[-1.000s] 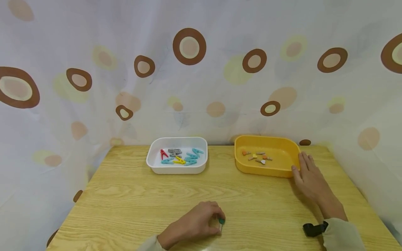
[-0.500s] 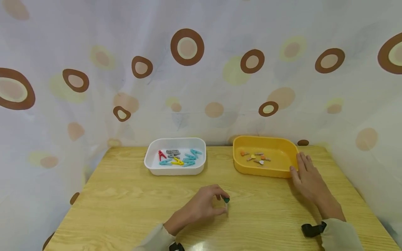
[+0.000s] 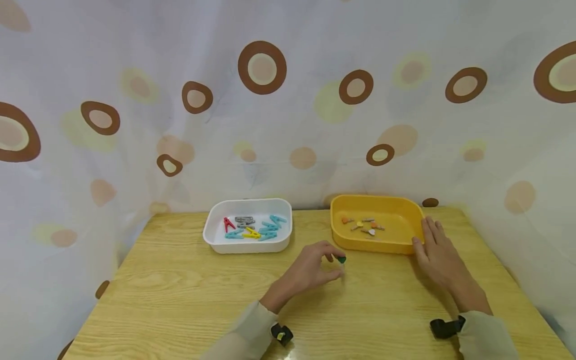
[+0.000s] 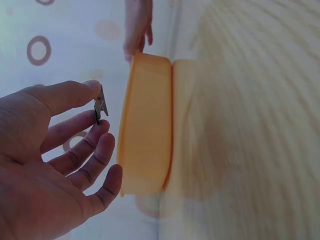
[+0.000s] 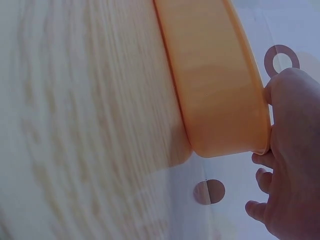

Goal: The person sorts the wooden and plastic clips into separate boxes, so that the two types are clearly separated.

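Note:
My left hand (image 3: 310, 270) pinches a small metal clip with a green top (image 3: 342, 260) between thumb and fingertips, above the table in front of the yellow tray (image 3: 382, 246). In the left wrist view the clip (image 4: 100, 102) shows its metal side, and the other fingers of the hand (image 4: 55, 150) are loosely bent. My right hand (image 3: 443, 260) rests against the tray's right end, fingers extended along its side and thumb at the front corner. The right wrist view shows this hand (image 5: 295, 150) touching the tray's rim (image 5: 257, 85).
Inside the yellow tray lie several small clips (image 3: 370, 232) with orange, yellow and white tops. A white tray (image 3: 247, 247) to its left holds red, grey, yellow and light blue clothespins (image 3: 268, 229). Both trays stand at the wooden table's (image 3: 180, 300) back edge, before a patterned curtain (image 3: 306, 115).
My left hand has lifted the green-topped clip from near the table's front and carried it forward and right toward the yellow tray. The right hand has stayed at the tray's end.

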`<action>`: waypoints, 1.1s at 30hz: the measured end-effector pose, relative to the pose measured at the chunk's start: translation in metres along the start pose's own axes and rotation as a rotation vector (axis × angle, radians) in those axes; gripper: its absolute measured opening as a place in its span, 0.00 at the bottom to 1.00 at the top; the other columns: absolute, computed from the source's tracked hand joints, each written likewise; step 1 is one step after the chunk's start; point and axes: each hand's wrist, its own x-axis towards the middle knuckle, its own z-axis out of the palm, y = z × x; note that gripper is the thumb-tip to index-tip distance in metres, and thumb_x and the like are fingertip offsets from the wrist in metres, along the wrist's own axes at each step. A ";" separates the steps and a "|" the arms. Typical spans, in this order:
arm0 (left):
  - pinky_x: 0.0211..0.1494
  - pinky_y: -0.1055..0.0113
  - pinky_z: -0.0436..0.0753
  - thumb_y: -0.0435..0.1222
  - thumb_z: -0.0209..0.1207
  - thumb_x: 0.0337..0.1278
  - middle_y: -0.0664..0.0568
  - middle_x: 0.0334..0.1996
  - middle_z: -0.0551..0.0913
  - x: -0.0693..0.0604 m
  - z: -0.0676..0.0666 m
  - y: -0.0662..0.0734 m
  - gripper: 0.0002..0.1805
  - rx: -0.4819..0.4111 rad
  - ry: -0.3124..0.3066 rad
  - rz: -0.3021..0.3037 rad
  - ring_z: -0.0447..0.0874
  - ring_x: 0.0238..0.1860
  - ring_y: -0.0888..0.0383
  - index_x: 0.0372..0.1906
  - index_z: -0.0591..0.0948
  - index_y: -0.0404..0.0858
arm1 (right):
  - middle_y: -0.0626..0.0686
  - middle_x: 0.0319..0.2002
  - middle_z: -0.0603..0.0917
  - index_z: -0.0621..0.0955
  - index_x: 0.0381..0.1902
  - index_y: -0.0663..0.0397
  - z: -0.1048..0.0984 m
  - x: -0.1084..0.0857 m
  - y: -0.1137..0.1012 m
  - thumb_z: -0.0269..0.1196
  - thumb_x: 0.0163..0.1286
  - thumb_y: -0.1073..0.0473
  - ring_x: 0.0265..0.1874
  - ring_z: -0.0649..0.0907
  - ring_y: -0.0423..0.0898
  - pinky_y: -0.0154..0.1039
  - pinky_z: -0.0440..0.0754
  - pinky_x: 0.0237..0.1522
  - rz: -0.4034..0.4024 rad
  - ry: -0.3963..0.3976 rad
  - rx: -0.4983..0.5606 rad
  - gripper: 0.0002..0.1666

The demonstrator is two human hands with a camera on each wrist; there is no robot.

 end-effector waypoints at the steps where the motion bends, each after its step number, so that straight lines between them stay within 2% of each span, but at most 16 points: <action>1: 0.44 0.76 0.79 0.39 0.71 0.62 0.58 0.47 0.85 0.004 0.000 0.001 0.16 -0.006 0.003 0.000 0.83 0.44 0.62 0.53 0.87 0.42 | 0.73 0.80 0.42 0.43 0.80 0.73 -0.001 0.000 0.000 0.38 0.86 0.47 0.78 0.43 0.72 0.73 0.45 0.72 0.000 0.000 -0.002 0.41; 7: 0.47 0.75 0.80 0.41 0.70 0.64 0.56 0.48 0.85 0.029 0.006 0.011 0.17 0.014 0.002 0.015 0.83 0.44 0.63 0.55 0.87 0.40 | 0.74 0.79 0.44 0.44 0.79 0.74 -0.004 0.000 -0.001 0.37 0.86 0.46 0.78 0.44 0.72 0.75 0.49 0.70 0.001 -0.012 -0.039 0.41; 14: 0.49 0.77 0.78 0.40 0.70 0.64 0.55 0.49 0.86 0.060 0.008 0.017 0.17 0.049 0.060 0.066 0.84 0.45 0.61 0.55 0.87 0.40 | 0.73 0.80 0.43 0.42 0.80 0.72 -0.005 0.002 0.001 0.36 0.86 0.46 0.78 0.43 0.72 0.76 0.48 0.70 -0.005 -0.021 -0.059 0.42; 23: 0.45 0.81 0.76 0.41 0.70 0.64 0.54 0.49 0.85 0.094 0.015 0.021 0.20 0.079 0.057 0.029 0.81 0.44 0.65 0.58 0.86 0.43 | 0.73 0.80 0.41 0.41 0.80 0.72 -0.006 0.002 0.001 0.35 0.86 0.45 0.78 0.41 0.71 0.76 0.48 0.69 0.009 -0.050 -0.062 0.42; 30: 0.44 0.81 0.76 0.42 0.69 0.65 0.57 0.51 0.86 0.119 0.024 0.021 0.17 0.114 0.040 0.000 0.84 0.48 0.59 0.56 0.87 0.42 | 0.72 0.80 0.41 0.41 0.80 0.71 -0.007 0.003 0.001 0.35 0.86 0.44 0.78 0.41 0.71 0.76 0.47 0.70 0.013 -0.052 -0.057 0.42; 33: 0.44 0.82 0.75 0.40 0.69 0.64 0.57 0.49 0.86 0.127 0.032 0.019 0.17 0.088 0.016 0.000 0.84 0.48 0.58 0.55 0.87 0.41 | 0.73 0.79 0.42 0.43 0.80 0.72 -0.005 0.001 0.001 0.36 0.86 0.44 0.78 0.43 0.72 0.76 0.49 0.69 0.015 -0.051 -0.062 0.43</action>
